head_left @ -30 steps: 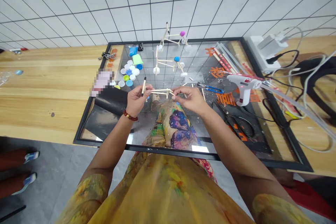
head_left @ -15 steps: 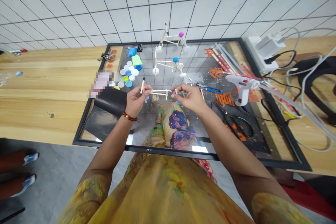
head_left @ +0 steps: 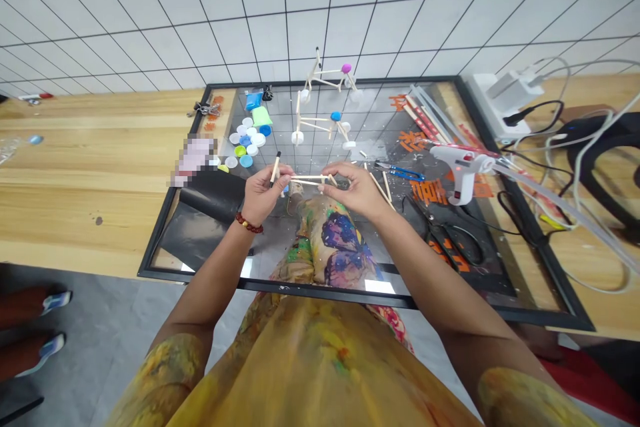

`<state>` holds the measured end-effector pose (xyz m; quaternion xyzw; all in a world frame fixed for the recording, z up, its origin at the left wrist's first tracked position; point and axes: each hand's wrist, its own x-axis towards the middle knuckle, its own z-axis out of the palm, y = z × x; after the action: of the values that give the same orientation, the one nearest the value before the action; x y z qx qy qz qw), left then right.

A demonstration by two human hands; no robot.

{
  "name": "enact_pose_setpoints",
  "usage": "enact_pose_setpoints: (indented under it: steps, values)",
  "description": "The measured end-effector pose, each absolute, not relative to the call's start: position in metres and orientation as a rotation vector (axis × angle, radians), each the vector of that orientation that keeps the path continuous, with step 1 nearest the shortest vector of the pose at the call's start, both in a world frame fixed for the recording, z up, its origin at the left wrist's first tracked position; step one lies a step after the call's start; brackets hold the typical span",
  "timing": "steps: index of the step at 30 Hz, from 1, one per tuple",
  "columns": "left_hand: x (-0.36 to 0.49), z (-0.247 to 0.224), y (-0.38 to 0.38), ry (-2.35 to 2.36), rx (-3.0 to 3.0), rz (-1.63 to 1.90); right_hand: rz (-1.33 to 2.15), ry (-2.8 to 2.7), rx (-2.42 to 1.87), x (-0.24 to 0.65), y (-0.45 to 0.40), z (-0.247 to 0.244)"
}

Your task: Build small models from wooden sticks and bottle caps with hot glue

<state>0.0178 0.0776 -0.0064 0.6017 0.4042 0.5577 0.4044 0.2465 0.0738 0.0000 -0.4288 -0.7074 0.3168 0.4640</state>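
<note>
two hands share one small frame of wooden sticks (head_left: pixel 310 179), pinching its opposite ends so it spans the gap between them, held up off the glass-topped board (head_left: pixel 325 294). the left hand (head_left: pixel 260 195) closes narrowly around the end with an upright dark-tipped stick, while the right hand (head_left: pixel 347 190) grips the other end in its fingertips (head_left: pixel 325 171). beyond the frame stand two similar stick models (head_left: pixel 316 121) with coloured balls (head_left: pixel 336 116); a hot glue gun (head_left: pixel 463 170) lies to its right, bottle caps (head_left: pixel 245 140) to its left.

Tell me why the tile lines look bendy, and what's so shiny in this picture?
In the head view, the white tiles bend near the edges, a wide-lens effect; white glare shines on the glass panel near its front edge; the wooden stick frame looks sharp.
</note>
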Motion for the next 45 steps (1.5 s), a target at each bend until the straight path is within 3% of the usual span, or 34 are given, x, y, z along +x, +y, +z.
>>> enact_pose_setpoints:
  steps: [33,41,45]
  values:
    - [0.017,0.001,0.077,1.109,1.751,1.354,0.759,-1.627,-1.094,0.235,0.075,-0.002]
    - [0.017,0.016,0.011,1.604,1.834,1.602,0.731,-1.661,-1.075,0.236,0.072,-0.008]
    - [0.037,0.023,-0.016,1.293,2.372,1.386,0.728,-1.694,-1.055,0.237,0.069,-0.007]
